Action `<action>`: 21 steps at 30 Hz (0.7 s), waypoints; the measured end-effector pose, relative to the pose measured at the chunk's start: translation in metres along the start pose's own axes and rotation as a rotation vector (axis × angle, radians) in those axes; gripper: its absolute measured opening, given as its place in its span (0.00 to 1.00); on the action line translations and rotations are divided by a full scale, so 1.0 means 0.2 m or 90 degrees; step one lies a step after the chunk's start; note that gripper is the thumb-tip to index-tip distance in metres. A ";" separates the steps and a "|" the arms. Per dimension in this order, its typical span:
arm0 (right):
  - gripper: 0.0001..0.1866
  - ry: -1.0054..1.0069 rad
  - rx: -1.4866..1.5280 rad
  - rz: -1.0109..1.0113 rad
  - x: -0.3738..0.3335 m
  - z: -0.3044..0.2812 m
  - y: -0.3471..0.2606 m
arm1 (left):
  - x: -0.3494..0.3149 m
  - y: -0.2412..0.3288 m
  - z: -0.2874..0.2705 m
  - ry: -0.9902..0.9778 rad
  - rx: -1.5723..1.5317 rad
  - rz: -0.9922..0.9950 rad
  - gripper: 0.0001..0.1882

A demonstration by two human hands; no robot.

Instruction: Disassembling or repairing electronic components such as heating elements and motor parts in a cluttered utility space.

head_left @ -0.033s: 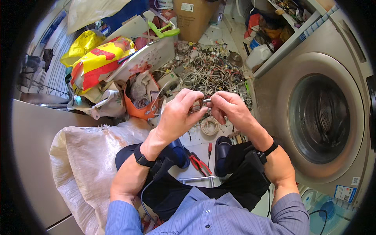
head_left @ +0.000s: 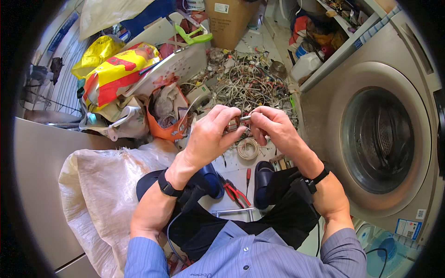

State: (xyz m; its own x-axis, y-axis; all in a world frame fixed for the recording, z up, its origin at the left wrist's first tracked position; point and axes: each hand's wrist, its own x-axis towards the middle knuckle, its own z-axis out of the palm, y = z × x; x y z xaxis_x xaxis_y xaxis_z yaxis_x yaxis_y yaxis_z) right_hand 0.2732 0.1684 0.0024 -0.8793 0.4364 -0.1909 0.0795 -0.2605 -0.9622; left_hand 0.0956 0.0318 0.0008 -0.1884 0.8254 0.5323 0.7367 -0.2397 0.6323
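Observation:
Both hands meet above the floor, in front of a heap of wires. My left hand (head_left: 214, 132) is closed round a small device with reddish-brown and metal parts (head_left: 233, 124), mostly covered by the fingers. Thumb and forefinger of my right hand (head_left: 272, 126) pinch a short silver metal piece (head_left: 245, 118) that reaches toward the device; whether the two are joined I cannot tell. Just below the hands lies a coil of pale cable (head_left: 248, 148). Between my feet are red-handled pliers (head_left: 237, 194) and a red-handled screwdriver (head_left: 248, 177).
The heap of cables and small electronic parts (head_left: 250, 83) spreads ahead. An orange bag (head_left: 168, 133) and a white woven sack (head_left: 99, 194) stand at the left. On the right is a front-loading washing machine (head_left: 324, 111). A cardboard box (head_left: 230, 25) stands at the back.

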 end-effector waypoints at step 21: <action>0.09 0.024 -0.162 -0.013 -0.02 -0.02 -0.02 | -0.03 0.05 0.00 -0.055 -0.025 -0.039 0.18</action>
State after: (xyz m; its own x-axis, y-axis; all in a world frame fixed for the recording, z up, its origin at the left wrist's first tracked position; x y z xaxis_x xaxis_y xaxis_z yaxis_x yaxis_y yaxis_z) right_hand 0.2786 0.1711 0.0061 -0.8642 0.4726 -0.1726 0.1814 -0.0274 -0.9830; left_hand 0.1044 0.0249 0.0042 -0.1747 0.8798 0.4421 0.6987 -0.2056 0.6852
